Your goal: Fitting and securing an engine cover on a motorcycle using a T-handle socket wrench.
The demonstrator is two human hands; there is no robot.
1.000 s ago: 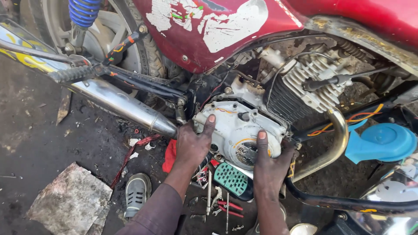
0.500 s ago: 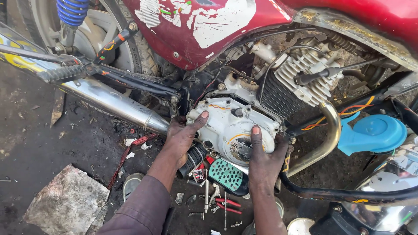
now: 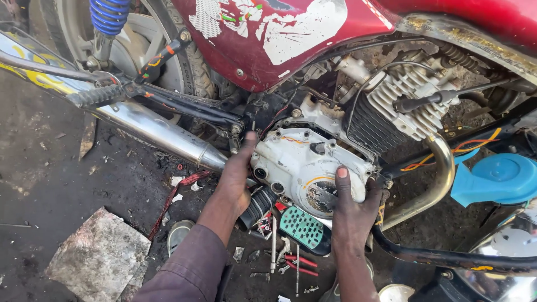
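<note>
A motorcycle with a worn red body (image 3: 268, 39) fills the head view, its engine exposed. My left hand (image 3: 238, 176) grips the left edge of the white engine side cover (image 3: 299, 162), thumb up on its rim, beside a black ribbed footpeg (image 3: 258, 206). My right hand (image 3: 352, 210) presses against the cover's lower right edge, one finger pointing up over its round emblem. The cover sits against the engine below the finned cylinder (image 3: 403, 106).
A chrome exhaust pipe (image 3: 151, 131) runs left from the engine. Red-handled pliers (image 3: 296, 264), spanners and small parts lie on the dark ground beneath, beside a teal perforated plate (image 3: 305, 228). A flat stone (image 3: 98, 257) lies lower left. A blue plastic part (image 3: 495, 179) sits at right.
Both hands shifted slightly along the cover's edges, the left thumb now up on the rim. The camera has drifted a little.
</note>
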